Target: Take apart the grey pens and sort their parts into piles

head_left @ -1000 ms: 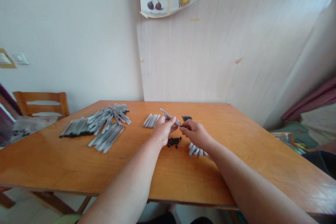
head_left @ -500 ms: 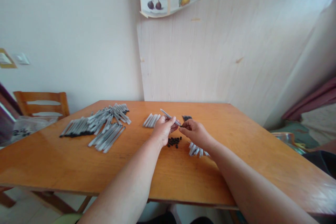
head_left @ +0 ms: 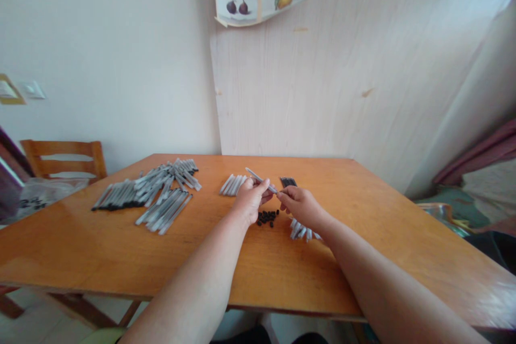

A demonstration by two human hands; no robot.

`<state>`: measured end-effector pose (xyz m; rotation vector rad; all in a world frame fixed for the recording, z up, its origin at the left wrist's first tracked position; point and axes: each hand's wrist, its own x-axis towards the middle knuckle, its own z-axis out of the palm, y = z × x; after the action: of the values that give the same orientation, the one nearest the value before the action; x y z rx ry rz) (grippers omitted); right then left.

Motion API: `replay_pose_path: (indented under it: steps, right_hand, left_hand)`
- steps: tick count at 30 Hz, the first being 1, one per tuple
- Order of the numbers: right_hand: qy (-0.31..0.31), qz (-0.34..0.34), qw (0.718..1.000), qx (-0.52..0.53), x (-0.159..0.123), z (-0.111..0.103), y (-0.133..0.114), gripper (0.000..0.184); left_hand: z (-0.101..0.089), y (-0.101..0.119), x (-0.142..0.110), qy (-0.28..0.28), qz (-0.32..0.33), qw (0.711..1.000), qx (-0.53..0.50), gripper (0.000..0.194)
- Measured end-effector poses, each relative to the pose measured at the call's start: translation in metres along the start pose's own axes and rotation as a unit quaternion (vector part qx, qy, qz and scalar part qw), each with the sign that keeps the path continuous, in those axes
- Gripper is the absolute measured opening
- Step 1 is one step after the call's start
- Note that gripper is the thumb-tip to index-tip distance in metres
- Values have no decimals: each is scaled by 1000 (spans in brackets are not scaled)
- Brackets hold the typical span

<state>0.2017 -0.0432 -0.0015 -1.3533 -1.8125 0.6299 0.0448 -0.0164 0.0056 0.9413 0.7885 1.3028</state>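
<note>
My left hand [head_left: 255,198] is closed around a clear pen barrel [head_left: 255,174], which slants up to the left out of the fingers. At the barrel's lower right end, my right hand [head_left: 298,205] pinches a small black plug, mostly hidden by the fingertips. Just below the hands lies a small heap of black plugs [head_left: 266,218] on the table. Several pale barrels [head_left: 300,230] lie partly under my right wrist. Behind the right hand is a bundle of thin dark refills [head_left: 287,181]. Another row of pale barrels [head_left: 230,185] rests left of my left hand.
A large pile of pens with black ends [head_left: 161,183] spreads over the left of the wooden table [head_left: 193,274]. A wooden chair [head_left: 64,158] and a plastic bag [head_left: 48,193] are beyond the left edge. The wall stands behind the table's far edge.
My right hand has shifted slightly at the barrel's end, and its fingers are more extended. More of the dark refills shows behind it. The left hand stays nearly still.
</note>
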Motion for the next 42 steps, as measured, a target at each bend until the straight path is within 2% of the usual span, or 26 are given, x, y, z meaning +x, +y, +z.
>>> replay_pose_path:
  steps: [2, 5, 8, 19, 26, 34, 42]
  right_hand:
    - [1, -8, 1000, 1, 0, 0, 0, 27]
    - [44, -36, 997, -43, 0, -1, -1, 18]
    - [66, -40, 995, -65, -1, -3, -3, 17]
    - [40, -38, 993, -102, -1, -4, -3, 16]
    - [25, -40, 995, -88, -2, -6, -2, 18]
    - [5, -48, 996, -80, -3, -7, -2, 29]
    - [30, -50, 994, -91, -5, -8, -6, 28]
  left_hand:
    - [0, 0, 1, 2, -1, 1000, -1, 29]
    - [0, 0, 1, 5, -2, 1000, -2, 29]
    - [0, 0, 0, 10, -3, 1000, 0, 27]
    - [-5, 2, 4, 41, -11, 999, -25, 24]
    - [-7, 4, 6, 56, -30, 997, -45, 18]
    - [-9, 3, 7, 76, -47, 995, -52, 10]
    - [-11, -1, 11, 80, -81, 992, -49, 13]
